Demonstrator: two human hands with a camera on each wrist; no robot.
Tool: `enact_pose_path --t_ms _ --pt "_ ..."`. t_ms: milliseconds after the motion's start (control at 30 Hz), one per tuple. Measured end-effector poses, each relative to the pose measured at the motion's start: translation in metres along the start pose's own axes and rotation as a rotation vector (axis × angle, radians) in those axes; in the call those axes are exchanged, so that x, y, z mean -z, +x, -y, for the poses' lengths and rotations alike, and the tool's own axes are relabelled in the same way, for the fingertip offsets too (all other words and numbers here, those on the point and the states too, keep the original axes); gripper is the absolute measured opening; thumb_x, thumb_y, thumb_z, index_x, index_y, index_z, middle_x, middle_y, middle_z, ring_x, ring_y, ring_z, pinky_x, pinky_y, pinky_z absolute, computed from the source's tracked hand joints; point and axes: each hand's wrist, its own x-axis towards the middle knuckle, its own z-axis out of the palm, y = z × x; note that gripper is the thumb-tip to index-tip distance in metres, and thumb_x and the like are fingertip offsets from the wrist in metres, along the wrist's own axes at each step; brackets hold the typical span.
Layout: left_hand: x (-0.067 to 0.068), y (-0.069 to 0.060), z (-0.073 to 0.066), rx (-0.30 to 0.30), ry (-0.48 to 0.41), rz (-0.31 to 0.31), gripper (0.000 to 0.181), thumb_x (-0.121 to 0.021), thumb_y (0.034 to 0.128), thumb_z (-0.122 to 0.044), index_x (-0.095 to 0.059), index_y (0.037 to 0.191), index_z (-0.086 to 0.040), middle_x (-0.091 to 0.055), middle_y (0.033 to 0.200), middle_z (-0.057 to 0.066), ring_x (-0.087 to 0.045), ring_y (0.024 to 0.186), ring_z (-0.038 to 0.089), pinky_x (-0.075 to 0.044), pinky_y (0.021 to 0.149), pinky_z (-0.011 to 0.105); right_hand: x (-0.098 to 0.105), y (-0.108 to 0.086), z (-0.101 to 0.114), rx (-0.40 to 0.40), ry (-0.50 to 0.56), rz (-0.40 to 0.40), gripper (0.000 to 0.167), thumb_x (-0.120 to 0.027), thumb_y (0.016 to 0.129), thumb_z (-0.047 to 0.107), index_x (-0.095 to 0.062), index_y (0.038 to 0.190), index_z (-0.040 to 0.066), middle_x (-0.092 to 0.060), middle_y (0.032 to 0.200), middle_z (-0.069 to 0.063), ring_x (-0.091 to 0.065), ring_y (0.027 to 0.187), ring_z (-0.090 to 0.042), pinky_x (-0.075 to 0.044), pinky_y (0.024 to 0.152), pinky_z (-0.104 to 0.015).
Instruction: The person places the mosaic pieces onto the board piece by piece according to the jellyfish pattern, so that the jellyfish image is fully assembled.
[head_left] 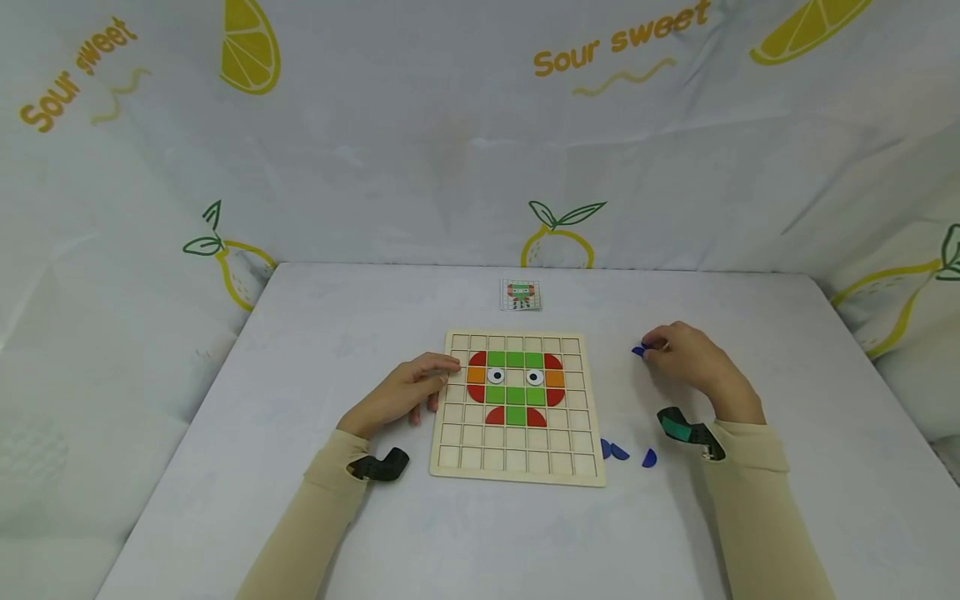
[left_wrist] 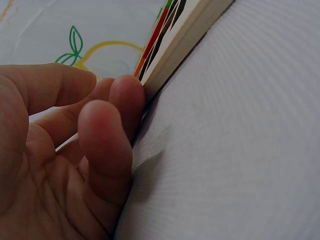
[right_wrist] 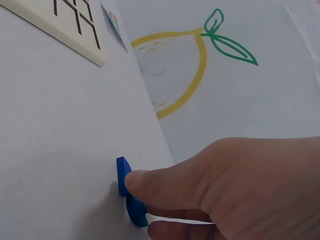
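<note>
The left hand (head_left: pixel 401 392) was loosely open, its fingers slightly bent and holding nothing, with the forefinger reaching over the left edge of the wooden board (head_left: pixel 517 460) and another fingertip beside or against its side. The right hand (head_left: pixel 693 358) was nearly closed, thumb and fingers pinching at a pair of blue pieces (right_wrist: pixel 121 176) to the right of the board; the thumb tip pressed on the upper one, and whether both were gripped could not be told. Both arms came in from the near side in beige sleeves (head_left: pixel 757 517), the left angled inward with its hand low beside the board, the right reaching farther forward, wrist bent so that the fingers pointed left and down to the desk (head_left: pixel 322 333). The board lay flat in the middle of the desk, its grid partly filled with green squares (head_left: pixel 516 396), red rounded pieces (head_left: pixel 552 361), orange squares (head_left: pixel 555 378) and two eye pieces (head_left: pixel 496 376). Three loose blue half-rounds (head_left: pixel 619 452) lay near its lower right edge. A small card (head_left: pixel 521 295) beyond the board showed a coloured figure on a grid. Orange lettering on the white cloth (head_left: pixel 450 167) behind read "Sour sweet", twice, beside lemon drawings.
</note>
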Motion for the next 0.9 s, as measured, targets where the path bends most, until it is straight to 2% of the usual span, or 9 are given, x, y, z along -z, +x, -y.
enact_pose_path --t_ms 300,433,633,900 --pt "0.0002 0.0008 0.0006 0.003 0.004 -0.001 0.032 -0.053 0.1055 -0.024 -0.059 0.137 -0.025 -0.058 0.078 0.007 -0.051 0.065 0.017 -0.047 0.049 0.025 -0.0061 0.0022 0.0005 -0.059 0.015 -0.016 0.043 -0.063 0.096 0.013 -0.055 0.131 -0.012 -0.050 0.125 -0.035 -0.055 0.108 -0.045 -0.049 0.095 -0.062" --pt "0.0000 0.0004 -0.0001 0.005 -0.001 -0.002 0.032 -0.053 0.1054 -0.024 -0.059 0.137 -0.025 -0.058 0.078 0.006 -0.051 0.064 0.017 -0.047 0.049 0.024 -0.0070 0.0038 -0.0001 -0.054 0.004 -0.025 0.040 -0.063 0.097 0.013 -0.058 0.126 -0.014 -0.055 0.122 -0.035 -0.057 0.106 -0.045 -0.050 0.094 -0.061" --pt "0.0001 -0.0002 -0.0005 0.002 0.006 -0.003 0.033 -0.053 0.1054 -0.024 -0.059 0.137 -0.025 -0.058 0.077 0.005 -0.050 0.062 0.015 -0.047 0.048 0.025 -0.0077 0.0058 -0.0010 -0.053 0.015 -0.014 0.029 -0.062 0.097 0.011 -0.063 0.117 -0.010 -0.065 0.113 -0.029 -0.060 0.099 -0.040 -0.052 0.088 -0.055" --pt "-0.0005 -0.0005 -0.0010 0.002 0.016 -0.009 0.032 -0.053 0.1054 -0.023 -0.059 0.136 -0.027 -0.058 0.077 0.006 -0.050 0.062 0.015 -0.047 0.048 0.024 -0.0065 0.0047 0.0005 -0.069 0.001 -0.010 0.033 -0.061 0.097 0.020 -0.064 0.117 -0.007 -0.066 0.114 -0.027 -0.061 0.101 -0.038 -0.053 0.085 -0.054"
